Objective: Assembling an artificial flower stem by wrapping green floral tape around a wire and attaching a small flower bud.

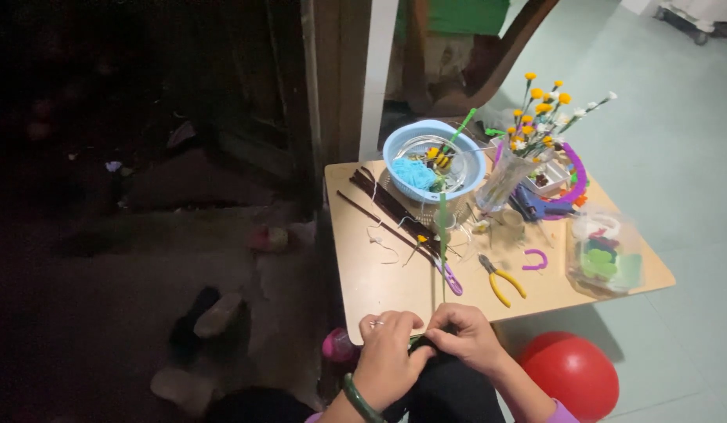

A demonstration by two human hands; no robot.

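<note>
Left hand (388, 348) and right hand (467, 337), fingers pinched shut on a green stem (442, 227) (upright), by yellow-handled pliers (500, 280).

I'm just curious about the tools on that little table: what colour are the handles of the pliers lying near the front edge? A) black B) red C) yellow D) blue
C: the pliers on the table have yellow handles, lying just beyond the left hand and right hand, beside a purple curved piece.
</note>
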